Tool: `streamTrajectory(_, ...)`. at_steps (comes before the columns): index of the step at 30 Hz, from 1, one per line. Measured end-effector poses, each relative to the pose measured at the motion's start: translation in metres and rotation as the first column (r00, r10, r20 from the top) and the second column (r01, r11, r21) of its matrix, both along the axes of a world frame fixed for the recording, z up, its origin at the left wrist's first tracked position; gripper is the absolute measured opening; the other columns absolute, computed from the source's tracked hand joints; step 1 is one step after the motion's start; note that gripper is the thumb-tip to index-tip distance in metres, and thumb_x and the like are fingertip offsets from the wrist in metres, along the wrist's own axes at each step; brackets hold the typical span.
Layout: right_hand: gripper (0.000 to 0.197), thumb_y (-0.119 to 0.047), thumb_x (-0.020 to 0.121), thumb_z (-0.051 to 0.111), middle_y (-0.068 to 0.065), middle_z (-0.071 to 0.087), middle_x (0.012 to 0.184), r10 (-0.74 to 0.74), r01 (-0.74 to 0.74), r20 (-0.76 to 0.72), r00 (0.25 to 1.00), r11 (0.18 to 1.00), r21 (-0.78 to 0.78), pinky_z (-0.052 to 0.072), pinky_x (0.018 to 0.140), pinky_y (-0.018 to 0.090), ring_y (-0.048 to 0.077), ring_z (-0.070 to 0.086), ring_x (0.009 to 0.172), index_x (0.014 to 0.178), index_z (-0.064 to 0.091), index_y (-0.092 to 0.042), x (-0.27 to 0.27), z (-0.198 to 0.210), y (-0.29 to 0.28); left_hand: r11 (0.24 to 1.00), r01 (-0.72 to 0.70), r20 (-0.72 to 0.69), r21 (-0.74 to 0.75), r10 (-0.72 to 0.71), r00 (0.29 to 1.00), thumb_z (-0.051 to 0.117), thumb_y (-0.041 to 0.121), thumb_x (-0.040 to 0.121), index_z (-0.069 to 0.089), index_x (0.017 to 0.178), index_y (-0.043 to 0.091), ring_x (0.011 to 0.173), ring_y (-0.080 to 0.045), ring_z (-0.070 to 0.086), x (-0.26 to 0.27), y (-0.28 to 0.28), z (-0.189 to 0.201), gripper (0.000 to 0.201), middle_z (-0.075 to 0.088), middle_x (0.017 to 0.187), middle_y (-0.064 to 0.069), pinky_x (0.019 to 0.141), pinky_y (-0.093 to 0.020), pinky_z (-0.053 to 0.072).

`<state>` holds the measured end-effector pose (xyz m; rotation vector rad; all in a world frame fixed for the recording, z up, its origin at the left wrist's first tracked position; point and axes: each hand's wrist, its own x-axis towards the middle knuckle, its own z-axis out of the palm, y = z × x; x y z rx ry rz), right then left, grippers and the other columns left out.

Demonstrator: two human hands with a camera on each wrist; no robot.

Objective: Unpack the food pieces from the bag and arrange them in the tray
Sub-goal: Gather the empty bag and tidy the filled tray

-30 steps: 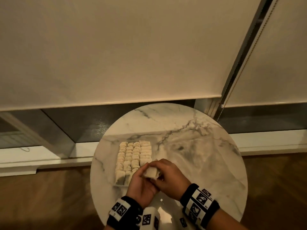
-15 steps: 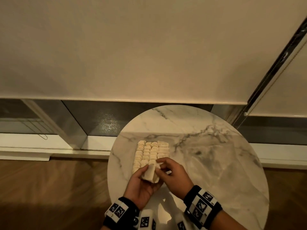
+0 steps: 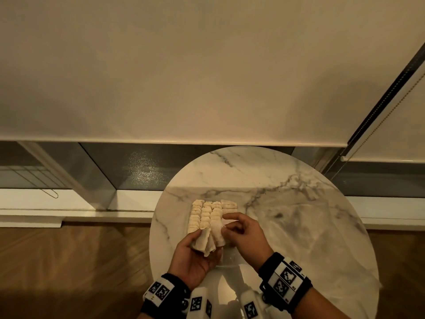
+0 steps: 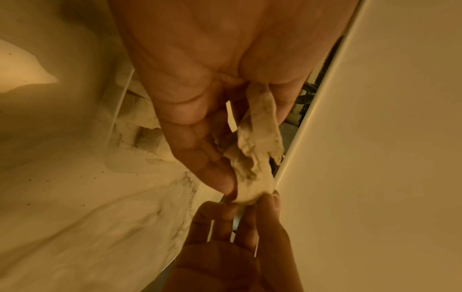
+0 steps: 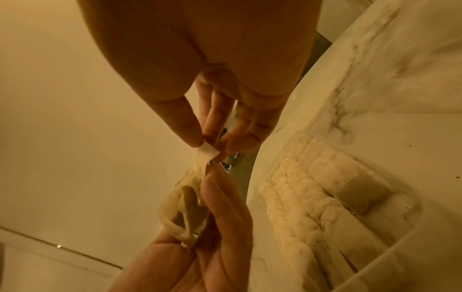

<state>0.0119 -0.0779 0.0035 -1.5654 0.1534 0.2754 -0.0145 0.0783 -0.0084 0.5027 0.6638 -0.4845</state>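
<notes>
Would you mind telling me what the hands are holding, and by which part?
Both hold one thin pale food sheet: the left hand cradles its lower end, the right hand pinches its upper corner, above the tray.

left hand: bare, black wristband carrying white tiles printed with black square-pattern markers, lower middle of the frame | right hand: bare, wider black wristband with two white marker tiles | white marker-printed blocks at both wrists along the bottom edge
</notes>
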Motion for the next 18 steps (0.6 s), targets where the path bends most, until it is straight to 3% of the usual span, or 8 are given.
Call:
streamTrajectory(7, 0.023, 0.004, 0.088, 0.065, 0.002, 0.066, 0.071, -0.044, 0.044, -0.027, 0.999, 0.999, 0.018, 0.056, 0.064, 0.027, 0.015, 0.063, 0.068, 0.105, 0.069, -0.011, 0.009, 0.003, -0.004, 0.999, 0.006, -0.006, -0.043, -0.006, 1.0, 0.055, 0.022, 0.09, 0.065, 0.119, 0.004, 0.081, -0.033, 0.07, 0.016, 0.004, -0.006, 0.036, 0.071, 0.104, -0.021, 0.063, -0.039, 0.058)
streamTrajectory(12, 0.015, -0.011, 0.084, 0.077, 0.002, 0.068, 0.075, -0.001, -0.002, -0.068, 0.998, 0.999, -0.045, 0.056, 0.066, 0.028, 0.014, 0.066, 0.071, 0.097, 0.072, -0.017, 0.011, -0.003, -0.005, 1.0, 0.025, -0.022, 0.019, -0.025, 0.999, 0.06, 0.021, 0.086, 0.064, 0.124, 0.006, 0.093, -0.032, 0.065, 0.024, 0.005, -0.013, 0.041, 0.068, 0.114, -0.019, 0.068, -0.039, 0.057)
streamTrajectory(14, 0.003, -0.008, 0.085, 0.074, 0.003, 0.069, 0.07, 0.002, -0.005, -0.068, 0.998, 0.999, -0.045, 0.054, 0.062, 0.025, 0.012, 0.064, 0.066, 0.087, 0.072, -0.01, 0.011, -0.004, -0.006, 0.999, 0.031, -0.025, 0.022, -0.031, 0.999, 0.061, 0.02, 0.085, 0.065, 0.122, 0.007, 0.092, -0.031, 0.065, 0.027, 0.006, -0.014, 0.04, 0.068, 0.113, -0.019, 0.069, -0.04, 0.057)
streamTrajectory(18, 0.005, -0.005, 0.087, 0.072, 0.009, 0.066, 0.072, -0.029, 0.027, -0.059, 0.998, 0.999, -0.037, 0.053, 0.06, 0.024, 0.014, 0.062, 0.066, 0.085, 0.068, -0.002, 0.015, -0.003, -0.009, 1.0, 0.022, -0.025, 0.007, -0.022, 0.999, 0.058, 0.019, 0.087, 0.066, 0.114, 0.007, 0.083, -0.03, 0.069, 0.03, 0.011, -0.015, 0.031, 0.072, 0.103, -0.018, 0.068, -0.039, 0.058)
